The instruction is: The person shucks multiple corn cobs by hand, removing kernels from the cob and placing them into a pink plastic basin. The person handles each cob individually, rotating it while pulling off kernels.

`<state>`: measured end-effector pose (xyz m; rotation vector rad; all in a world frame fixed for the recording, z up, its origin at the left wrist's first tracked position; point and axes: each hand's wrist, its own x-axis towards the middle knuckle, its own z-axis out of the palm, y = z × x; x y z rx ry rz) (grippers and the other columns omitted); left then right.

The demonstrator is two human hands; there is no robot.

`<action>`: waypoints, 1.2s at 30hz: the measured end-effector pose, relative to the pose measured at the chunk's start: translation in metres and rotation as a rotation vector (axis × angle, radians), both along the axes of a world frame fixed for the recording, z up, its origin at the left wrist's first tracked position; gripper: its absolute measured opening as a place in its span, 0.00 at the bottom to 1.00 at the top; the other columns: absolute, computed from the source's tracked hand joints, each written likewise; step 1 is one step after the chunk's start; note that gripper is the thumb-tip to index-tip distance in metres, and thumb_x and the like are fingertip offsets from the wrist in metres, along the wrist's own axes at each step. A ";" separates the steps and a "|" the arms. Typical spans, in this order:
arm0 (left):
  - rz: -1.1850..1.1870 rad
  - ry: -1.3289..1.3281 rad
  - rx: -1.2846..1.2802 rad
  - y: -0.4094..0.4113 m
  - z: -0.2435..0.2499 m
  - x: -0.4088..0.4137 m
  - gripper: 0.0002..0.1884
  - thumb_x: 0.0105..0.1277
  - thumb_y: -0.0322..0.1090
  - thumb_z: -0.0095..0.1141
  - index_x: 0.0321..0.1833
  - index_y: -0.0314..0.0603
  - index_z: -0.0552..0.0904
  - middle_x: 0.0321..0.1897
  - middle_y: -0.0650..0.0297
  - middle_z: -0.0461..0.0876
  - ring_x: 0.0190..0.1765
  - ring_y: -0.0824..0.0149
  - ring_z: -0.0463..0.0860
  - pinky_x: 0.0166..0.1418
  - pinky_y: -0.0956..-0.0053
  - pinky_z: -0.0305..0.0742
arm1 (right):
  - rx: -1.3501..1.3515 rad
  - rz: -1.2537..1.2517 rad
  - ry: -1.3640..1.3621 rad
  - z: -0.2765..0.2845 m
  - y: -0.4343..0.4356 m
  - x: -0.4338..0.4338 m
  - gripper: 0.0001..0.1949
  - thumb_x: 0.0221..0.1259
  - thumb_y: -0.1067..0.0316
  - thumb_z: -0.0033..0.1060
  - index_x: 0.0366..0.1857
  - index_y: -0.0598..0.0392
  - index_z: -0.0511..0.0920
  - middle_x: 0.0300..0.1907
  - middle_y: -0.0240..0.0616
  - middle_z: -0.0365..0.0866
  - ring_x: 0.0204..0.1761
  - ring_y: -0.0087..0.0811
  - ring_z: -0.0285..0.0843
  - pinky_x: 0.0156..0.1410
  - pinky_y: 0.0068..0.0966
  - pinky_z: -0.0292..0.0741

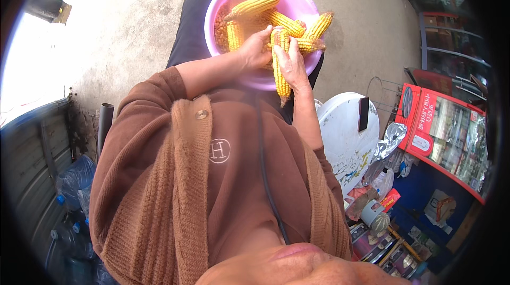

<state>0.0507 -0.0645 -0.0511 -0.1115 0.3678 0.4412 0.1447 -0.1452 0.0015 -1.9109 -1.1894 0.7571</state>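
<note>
An ear of yellow corn (281,77) is between my two hands, its pointed tip towards me. My right hand (294,65) grips it from the right, the thumb lying along the kernels. My left hand (255,49) closes around its far end from the left; some of those fingers are hidden behind the ear. A reddish-brown strip shows among the kernels near that end. Beneath my hands is a pink plastic basin (212,41) with loose corn kernels (221,31) inside. Several other ears, including one yellow ear (255,6), lie in it or lean on its rim.
The basin sits at my lap, by my dark trouser leg (191,21). At my right stands a worn white round stool (342,141) bearing a phone (363,114). Beyond it is a red-framed display cabinet (418,121). Plastic bottles (71,237) gather at the left, beside a metal panel (36,157).
</note>
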 end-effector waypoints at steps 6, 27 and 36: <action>-0.063 -0.069 -0.071 0.003 0.003 -0.004 0.22 0.78 0.48 0.44 0.63 0.38 0.73 0.60 0.50 0.75 0.66 0.53 0.73 0.75 0.56 0.63 | -0.019 -0.041 -0.247 0.007 0.003 -0.020 0.32 0.60 0.58 0.68 0.61 0.66 0.65 0.50 0.63 0.79 0.53 0.53 0.82 0.56 0.39 0.77; 0.029 0.057 -0.069 0.003 -0.008 -0.001 0.18 0.77 0.45 0.49 0.60 0.40 0.76 0.55 0.56 0.79 0.59 0.60 0.76 0.71 0.65 0.68 | -0.007 -0.032 0.377 0.002 -0.007 0.005 0.23 0.68 0.56 0.61 0.60 0.57 0.70 0.33 0.35 0.80 0.23 0.22 0.78 0.26 0.22 0.76; 0.020 0.074 -0.028 0.000 -0.005 0.000 0.18 0.77 0.45 0.49 0.60 0.39 0.76 0.55 0.57 0.78 0.59 0.61 0.76 0.71 0.66 0.68 | -0.005 -0.046 0.063 -0.007 -0.002 0.007 0.25 0.62 0.53 0.64 0.52 0.65 0.74 0.38 0.55 0.85 0.39 0.46 0.86 0.45 0.38 0.79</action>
